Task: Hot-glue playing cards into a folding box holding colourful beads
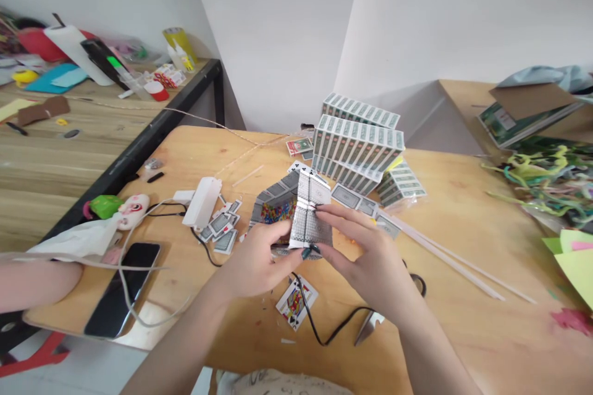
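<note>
A panel of joined playing cards [309, 225], grey patterned backs facing up, stands tilted between my hands. My left hand [259, 259] grips its lower left edge between thumb and fingers. My right hand [364, 244] lies along its right side, fingertips on the card backs and thumb pinching near the bottom edge, where dark nail polish shows. Behind and left of the panel is an open many-sided card structure [273, 194] with small multicoloured pieces inside. Whether the panel is joined to it I cannot tell. A face card [296, 302] lies below my hands.
Stacked boxes of cards [356, 145] stand behind. Cut card pieces [222, 225] and a white power strip [202, 202] lie left, near a phone [123, 290] and another person's arm [39, 278]. Scissors [369, 327], a black cable [324, 342] and clear sticks [454, 262] lie right and in front.
</note>
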